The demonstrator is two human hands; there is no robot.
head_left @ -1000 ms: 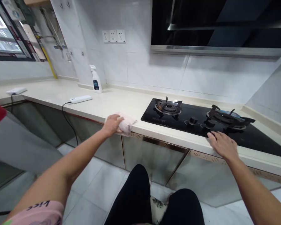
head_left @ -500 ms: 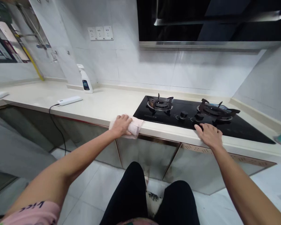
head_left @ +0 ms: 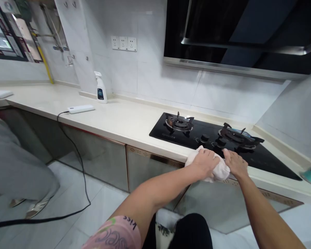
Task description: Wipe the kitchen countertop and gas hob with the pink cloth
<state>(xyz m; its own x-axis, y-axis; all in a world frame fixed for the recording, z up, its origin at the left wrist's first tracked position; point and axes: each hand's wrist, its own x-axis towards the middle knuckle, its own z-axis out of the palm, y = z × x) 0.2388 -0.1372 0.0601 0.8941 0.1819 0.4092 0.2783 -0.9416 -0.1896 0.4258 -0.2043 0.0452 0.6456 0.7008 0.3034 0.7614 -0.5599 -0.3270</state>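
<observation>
My left hand (head_left: 204, 163) presses a pale pink cloth (head_left: 221, 171) onto the counter's front edge, just in front of the stove, its fingers curled over the fabric. Part of the cloth hangs over the edge. Close by on the right, my right hand (head_left: 236, 164) rests on the edge with its fingers apart, its thumb side next to the cloth; whether they touch, I cannot tell. Behind both hands lies the black gas stove (head_left: 186, 138), with two burners and two knobs.
A white spray bottle (head_left: 100, 90) stands by the wall on the pale counter (head_left: 129, 119). Left of it lies a white device (head_left: 81, 109) with a black cable (head_left: 81, 162) hanging to the floor. A range hood (head_left: 230, 38) juts out above. Another person's grey-clothed leg (head_left: 18, 166) is at the left.
My left hand has slid the cloth rightward along the counter edge, up beside my right hand. My right hand has stayed by the stove's front. The view has turned slightly.
</observation>
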